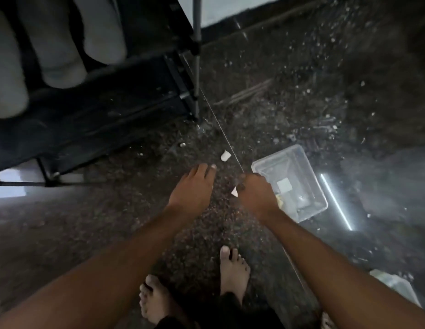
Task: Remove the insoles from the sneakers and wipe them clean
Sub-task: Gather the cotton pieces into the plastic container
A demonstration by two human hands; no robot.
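Left hand [194, 186] relaxed open, holding nothing. Right hand [256, 193] curled, pinching one white scrap [234, 192]. Three pale shapes [57, 43] on the black rack [111, 119], too blurred to confirm as sneakers. One clear bin [308, 167].

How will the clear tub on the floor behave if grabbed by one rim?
Probably light: the clear tub looks thin-walled, holding only a few small items. Walls likely flex when gripped one-sided. Loose contents may slide if tilted.

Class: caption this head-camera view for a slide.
Left hand open, right hand curled, above speckled floor; black fabric shoe rack and clear plastic tub nearby.
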